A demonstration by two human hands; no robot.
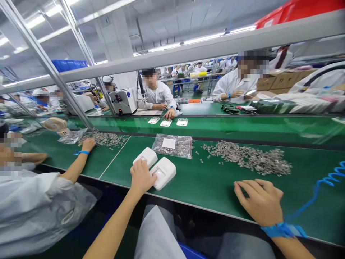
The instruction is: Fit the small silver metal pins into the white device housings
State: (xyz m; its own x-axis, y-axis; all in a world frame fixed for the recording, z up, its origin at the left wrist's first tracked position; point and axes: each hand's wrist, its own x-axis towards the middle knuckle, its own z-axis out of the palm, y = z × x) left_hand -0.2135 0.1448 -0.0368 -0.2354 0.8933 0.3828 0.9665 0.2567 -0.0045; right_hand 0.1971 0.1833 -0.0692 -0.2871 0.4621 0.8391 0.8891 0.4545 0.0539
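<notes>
My left hand (141, 177) lies over two white plastic housings at the table's front edge. Its fingers are bent over the left housing (150, 154), and the thumb touches the edge of the right housing (166, 172), which has a rectangular recess. My right hand (260, 201), with a blue wrist strap, is near the front edge on the right. Its thumb and fingertips come together; anything between them is too small or hidden to name. Beyond it a heap of small metal clip-like parts (250, 157) spreads over the green table (205, 187).
A clear bag of small metal parts (172, 145) lies behind the housings. A blue coiled cord (316, 190) runs along the right. At left, a co-worker's hand (88, 144) touches another heap of parts (109, 140). Across the green conveyor (229, 126), another person reaches toward white flat pieces (165, 123).
</notes>
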